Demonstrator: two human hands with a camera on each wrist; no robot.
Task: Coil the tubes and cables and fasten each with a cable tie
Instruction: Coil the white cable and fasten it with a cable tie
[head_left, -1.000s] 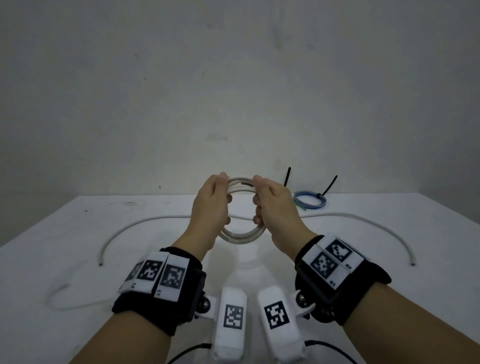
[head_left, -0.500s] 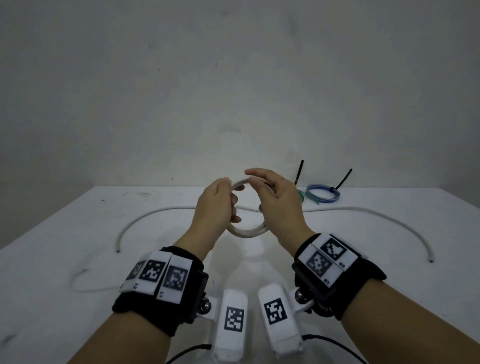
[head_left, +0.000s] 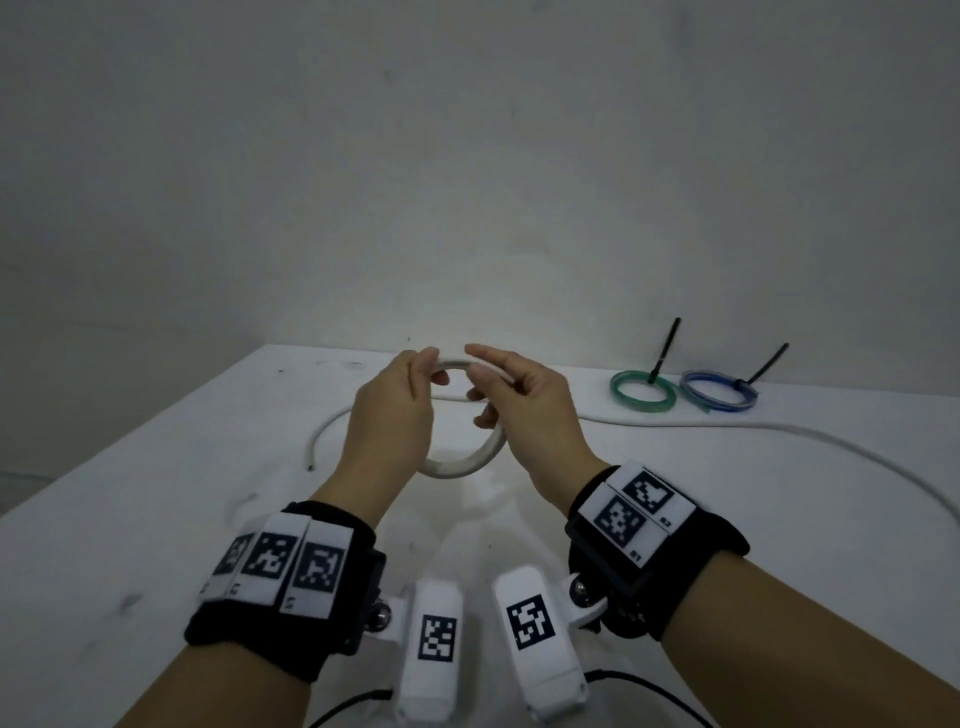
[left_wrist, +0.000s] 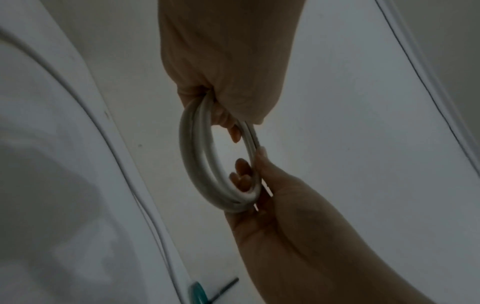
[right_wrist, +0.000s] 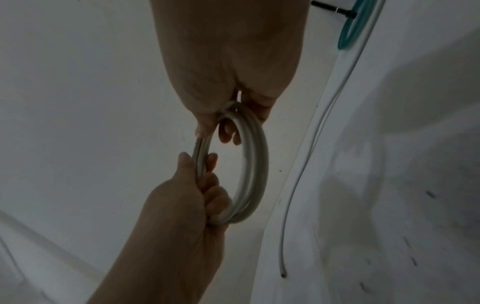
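A white tube coil (head_left: 464, 464) of a few loops is held upright above the table between both hands. My left hand (head_left: 426, 370) grips its left side, fingers curled round the loops (left_wrist: 197, 164). My right hand (head_left: 483, 387) pinches the right side with thumb and fingers, its index finger stretched along the top arc. In the right wrist view the coil (right_wrist: 255, 164) hangs from my right hand (right_wrist: 228, 115), and the left hand (right_wrist: 200, 185) clasps its far side. No cable tie is on this coil.
A long loose white tube (head_left: 779, 427) arcs across the table (head_left: 156, 493) behind the hands. At the back right lie a green coil (head_left: 644, 393) and a blue coil (head_left: 719, 391), each with a black tie sticking up. A grey wall is close behind.
The right hand shifted its hold on the coil and its index finger straightened over the top. The view swung left, so the green coil now shows beside the blue one.
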